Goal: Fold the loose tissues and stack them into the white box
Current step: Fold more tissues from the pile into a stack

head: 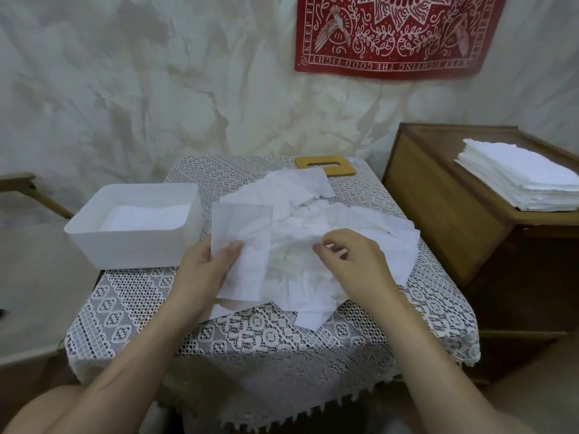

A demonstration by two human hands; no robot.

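Left hand [206, 270] had a folded tissue [242, 245] pinched by its left edge, thumb on top, fingers under it: grip closed on that sheet. The sheet was lifted and tilted up over the left side of the loose tissue pile [313, 242].

Right hand [351, 258] sat palm-down on the middle of the pile, fingertips [322, 247] curled and bunching a fold of tissue. Narrow pinch; couldn't tell whether it had actually caught a sheet or was only pressing on it.

The pile was crumpled and spread across the centre of the bench [272, 339], which had a white lace cloth over it. One sheet hung toward the front edge, another reached the right edge.

White box [134, 236] stood at the bench's left edge, just left of the held tissue, open-topped. White tissue lay flat in the bottom of it; count not readable.

Wooden lid with an oblong slot [326, 166] lay flat at the back of the bench, its near edge partly covered by a loose tissue.

Wooden cabinet [454, 214] stood just right of the bench, with a neat stack of flat white tissues [520, 180] on top.

Red patterned cloth [398, 32] hung on the wall behind.
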